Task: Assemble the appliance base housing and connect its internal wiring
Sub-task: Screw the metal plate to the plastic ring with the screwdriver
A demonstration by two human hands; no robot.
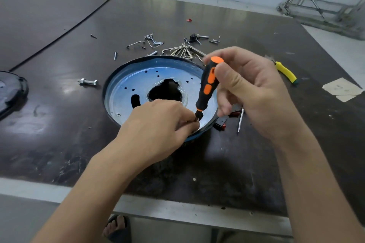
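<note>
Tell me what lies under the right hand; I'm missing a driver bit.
Below the right hand, which grips the screwdriver, a loose metal bit and black-and-red parts lie on the table. Anything farther right is covered by the hand.

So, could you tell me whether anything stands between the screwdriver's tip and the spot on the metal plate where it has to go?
Only the left grip itself: it pinches around the screwdriver shaft right at the near rim of the metal plate, hiding the tip and the contact spot. No loose part visibly lies there otherwise.
</note>
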